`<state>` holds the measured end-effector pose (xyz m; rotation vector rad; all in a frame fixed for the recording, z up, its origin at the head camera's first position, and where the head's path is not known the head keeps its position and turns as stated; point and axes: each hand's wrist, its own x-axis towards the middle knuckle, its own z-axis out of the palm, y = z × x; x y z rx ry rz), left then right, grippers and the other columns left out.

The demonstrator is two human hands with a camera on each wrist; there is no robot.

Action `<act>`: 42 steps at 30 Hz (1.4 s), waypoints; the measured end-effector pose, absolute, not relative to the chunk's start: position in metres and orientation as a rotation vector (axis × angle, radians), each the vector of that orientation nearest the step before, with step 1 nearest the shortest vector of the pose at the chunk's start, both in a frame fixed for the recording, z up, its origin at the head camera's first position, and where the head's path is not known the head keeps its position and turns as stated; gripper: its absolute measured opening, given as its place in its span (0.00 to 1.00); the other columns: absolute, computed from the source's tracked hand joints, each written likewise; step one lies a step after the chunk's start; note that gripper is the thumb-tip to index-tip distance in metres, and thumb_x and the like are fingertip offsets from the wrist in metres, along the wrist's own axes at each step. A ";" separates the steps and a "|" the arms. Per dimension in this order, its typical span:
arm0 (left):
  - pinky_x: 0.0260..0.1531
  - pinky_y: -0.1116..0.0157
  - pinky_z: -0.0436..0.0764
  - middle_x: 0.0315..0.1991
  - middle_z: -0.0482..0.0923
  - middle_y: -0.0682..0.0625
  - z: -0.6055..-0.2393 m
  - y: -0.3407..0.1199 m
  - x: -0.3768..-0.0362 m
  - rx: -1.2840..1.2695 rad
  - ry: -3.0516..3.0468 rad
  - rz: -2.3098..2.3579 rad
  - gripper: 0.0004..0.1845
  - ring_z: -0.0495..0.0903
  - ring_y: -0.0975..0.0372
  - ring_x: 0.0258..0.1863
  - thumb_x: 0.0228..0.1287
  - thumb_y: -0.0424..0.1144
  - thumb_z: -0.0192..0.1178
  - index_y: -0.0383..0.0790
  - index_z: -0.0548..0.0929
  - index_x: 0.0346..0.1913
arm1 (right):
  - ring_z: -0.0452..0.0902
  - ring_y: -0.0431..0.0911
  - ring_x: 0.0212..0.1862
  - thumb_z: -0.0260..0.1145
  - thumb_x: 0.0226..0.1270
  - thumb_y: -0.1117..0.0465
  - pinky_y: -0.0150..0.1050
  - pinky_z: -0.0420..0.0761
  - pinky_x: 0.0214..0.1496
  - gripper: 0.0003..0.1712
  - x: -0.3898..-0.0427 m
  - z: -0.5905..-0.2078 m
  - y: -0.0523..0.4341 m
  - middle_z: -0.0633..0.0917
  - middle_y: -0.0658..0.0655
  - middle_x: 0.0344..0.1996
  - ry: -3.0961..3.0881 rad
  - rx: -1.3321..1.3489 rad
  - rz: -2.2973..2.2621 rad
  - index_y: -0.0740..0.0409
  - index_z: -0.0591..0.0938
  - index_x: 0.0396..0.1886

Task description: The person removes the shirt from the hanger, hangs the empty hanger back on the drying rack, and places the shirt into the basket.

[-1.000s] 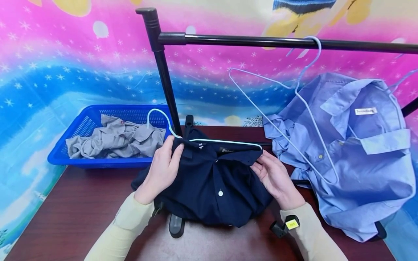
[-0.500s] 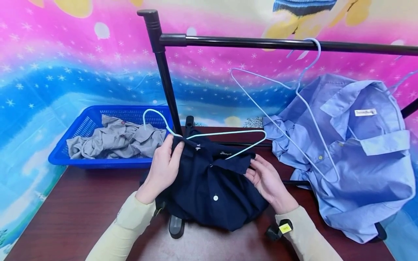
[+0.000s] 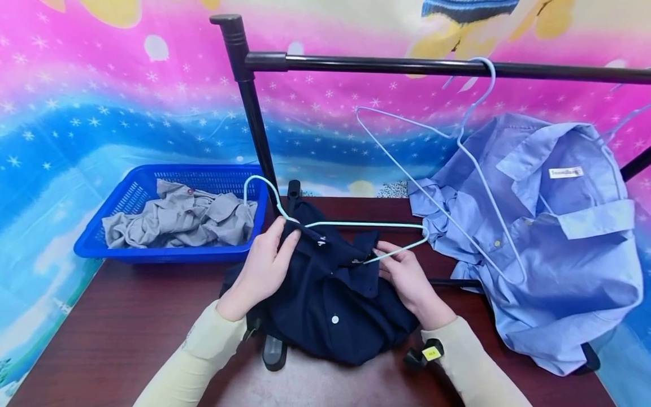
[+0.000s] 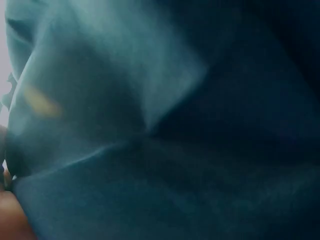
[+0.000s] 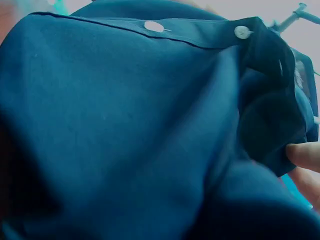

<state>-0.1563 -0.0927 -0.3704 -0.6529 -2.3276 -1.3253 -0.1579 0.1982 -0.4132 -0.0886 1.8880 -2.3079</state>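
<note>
The navy shirt (image 3: 325, 299) lies bunched above the table (image 3: 152, 305) right in front of the person, a white button (image 3: 334, 320) facing up, with a pale green hanger (image 3: 366, 225) at its neck. What catches my eye is the hanger's far end: a second ago it lay along the collar (image 3: 366, 240) with fingers at its tip, and now it juts past the cloth, bare, its lower wire slanting back across those fingers to the collar. The left hand (image 3: 264, 263) pinches the collar and the base of the hook between thumb and fingers, as it did then; the right hand (image 3: 409, 282) has come inward and holds the collar's loose edge, its thumb hidden from above. The right wrist's view shows a thumb and finger gripping navy cloth; the left wrist's is mostly dark fabric. To my mind this leaves the work uneven: shirt and hanger are secured together at the left hand, but the other shoulder of the hanger has lost its cover. Farther out, a grey garment (image 3: 175, 220) lies in the blue basket (image 3: 157, 259) to the left, and on the right a light blue hanger (image 3: 492, 85) hangs from the black rack (image 3: 376, 63), in front of a blue shirt (image 3: 574, 243).
</note>
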 end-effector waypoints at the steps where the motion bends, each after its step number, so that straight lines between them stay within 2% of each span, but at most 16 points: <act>1: 0.19 0.64 0.61 0.18 0.60 0.55 -0.370 -0.091 -0.156 -0.666 -2.342 -1.326 0.07 0.61 0.64 0.15 0.81 0.40 0.52 0.42 0.73 0.41 | 0.85 0.42 0.41 0.58 0.78 0.68 0.36 0.82 0.46 0.16 -0.159 -0.415 0.195 0.88 0.52 0.43 1.924 -0.098 -2.280 0.69 0.80 0.60; 3: 0.19 0.64 0.61 0.18 0.59 0.54 -0.370 -0.089 -0.155 -0.684 -2.367 -1.333 0.09 0.61 0.63 0.15 0.81 0.41 0.51 0.43 0.71 0.39 | 0.84 0.42 0.44 0.60 0.77 0.66 0.35 0.82 0.48 0.19 -0.162 -0.419 0.189 0.88 0.53 0.45 1.966 -0.152 -2.228 0.71 0.80 0.61; 7: 0.20 0.64 0.61 0.18 0.59 0.54 -0.370 -0.086 -0.154 -0.704 -2.390 -1.348 0.11 0.60 0.63 0.15 0.82 0.42 0.50 0.44 0.69 0.36 | 0.81 0.44 0.51 0.62 0.78 0.61 0.35 0.79 0.53 0.20 -0.168 -0.425 0.178 0.86 0.57 0.53 1.968 -0.328 -2.110 0.64 0.81 0.64; 11: 0.20 0.64 0.61 0.18 0.58 0.54 -0.370 -0.084 -0.153 -0.728 -2.386 -1.361 0.11 0.59 0.62 0.16 0.82 0.42 0.50 0.44 0.69 0.37 | 0.71 0.46 0.67 0.56 0.82 0.54 0.36 0.71 0.64 0.26 -0.171 -0.428 0.170 0.77 0.57 0.67 1.904 -0.495 -1.963 0.59 0.74 0.73; 14: 0.21 0.63 0.63 0.18 0.59 0.54 -0.370 -0.084 -0.153 -0.760 -2.395 -1.376 0.09 0.61 0.63 0.16 0.82 0.43 0.50 0.45 0.71 0.39 | 0.64 0.46 0.72 0.53 0.83 0.53 0.37 0.67 0.69 0.28 -0.173 -0.428 0.168 0.72 0.58 0.72 1.852 -0.533 -1.911 0.60 0.69 0.76; 19: 0.23 0.63 0.67 0.19 0.60 0.55 -0.370 -0.086 -0.153 -0.799 -2.433 -1.372 0.08 0.64 0.64 0.18 0.82 0.44 0.50 0.46 0.74 0.41 | 0.74 0.47 0.65 0.54 0.81 0.61 0.40 0.72 0.65 0.26 -0.173 -0.426 0.176 0.77 0.58 0.67 1.681 -0.450 -2.026 0.65 0.70 0.74; 21: 0.23 0.63 0.67 0.19 0.61 0.55 -0.370 -0.089 -0.154 -0.796 -2.442 -1.362 0.08 0.65 0.63 0.18 0.81 0.44 0.51 0.47 0.75 0.42 | 0.78 0.47 0.61 0.54 0.81 0.64 0.40 0.75 0.62 0.22 -0.174 -0.425 0.184 0.81 0.56 0.62 1.610 -0.406 -2.104 0.64 0.74 0.70; 23: 0.25 0.63 0.69 0.21 0.65 0.56 -0.369 -0.092 -0.155 -0.789 -2.442 -1.352 0.08 0.68 0.64 0.21 0.81 0.45 0.52 0.47 0.77 0.44 | 0.79 0.46 0.60 0.53 0.82 0.64 0.40 0.75 0.62 0.20 -0.176 -0.420 0.195 0.83 0.55 0.59 1.568 -0.404 -2.158 0.62 0.76 0.68; 25: 0.28 0.63 0.71 0.23 0.70 0.57 -0.369 -0.097 -0.157 -0.780 -2.435 -1.353 0.08 0.72 0.65 0.24 0.81 0.46 0.52 0.49 0.79 0.46 | 0.78 0.47 0.62 0.51 0.83 0.61 0.41 0.75 0.63 0.21 -0.177 -0.414 0.206 0.81 0.57 0.62 1.550 -0.428 -2.186 0.63 0.76 0.68; 29: 0.32 0.62 0.74 0.28 0.76 0.60 -0.369 -0.104 -0.158 -0.768 -2.425 -1.364 0.08 0.75 0.65 0.28 0.80 0.47 0.53 0.50 0.81 0.47 | 0.69 0.51 0.70 0.43 0.87 0.51 0.31 0.76 0.51 0.29 -0.177 -0.398 0.226 0.74 0.60 0.70 1.581 -0.492 -2.136 0.64 0.70 0.75; 32: 0.34 0.62 0.75 0.32 0.79 0.62 -0.369 -0.108 -0.159 -0.756 -2.438 -1.362 0.09 0.76 0.66 0.29 0.80 0.47 0.54 0.51 0.82 0.48 | 0.63 0.53 0.74 0.35 0.87 0.45 0.34 0.70 0.57 0.34 -0.176 -0.388 0.237 0.71 0.61 0.72 1.627 -0.517 -2.073 0.63 0.67 0.76; 33: 0.34 0.62 0.75 0.33 0.80 0.62 -0.370 -0.109 -0.159 -0.755 -2.445 -1.362 0.09 0.76 0.66 0.30 0.80 0.48 0.54 0.51 0.83 0.48 | 0.62 0.54 0.74 0.34 0.87 0.44 0.38 0.69 0.62 0.35 -0.175 -0.384 0.240 0.70 0.61 0.72 1.658 -0.530 -2.050 0.64 0.66 0.77; 36: 0.36 0.62 0.77 0.38 0.82 0.63 -0.371 -0.111 -0.159 -0.752 -2.460 -1.358 0.09 0.77 0.67 0.32 0.80 0.48 0.54 0.52 0.84 0.50 | 0.68 0.55 0.71 0.37 0.87 0.47 0.47 0.62 0.73 0.33 -0.170 -0.374 0.245 0.73 0.63 0.70 1.788 -0.620 -1.998 0.65 0.67 0.76; 42: 0.38 0.61 0.78 0.42 0.84 0.62 -0.372 -0.110 -0.159 -0.733 -2.477 -1.369 0.11 0.78 0.67 0.34 0.79 0.48 0.55 0.51 0.85 0.52 | 0.80 0.56 0.61 0.51 0.84 0.62 0.45 0.77 0.61 0.23 -0.159 -0.364 0.243 0.80 0.64 0.62 2.102 -0.780 -1.903 0.65 0.72 0.72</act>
